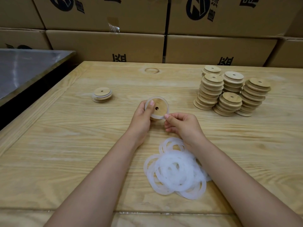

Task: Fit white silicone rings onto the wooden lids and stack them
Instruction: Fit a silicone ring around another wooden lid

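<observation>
While the left hand [142,113] grips a lid [160,104], the right hand [181,124] pinches its ring [156,97]. Few ringed lids [102,95] sit left; bare stacks [229,94] remain.

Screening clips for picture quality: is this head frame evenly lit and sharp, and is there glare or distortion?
Head view: soft, even light, faint shadows beside the lid stacks; sheen on the metal surface, no harsh glare; wide-angle bending bows the table and cardboard boxes; the left hand, right hand, held lid and ring look slightly soft.
</observation>
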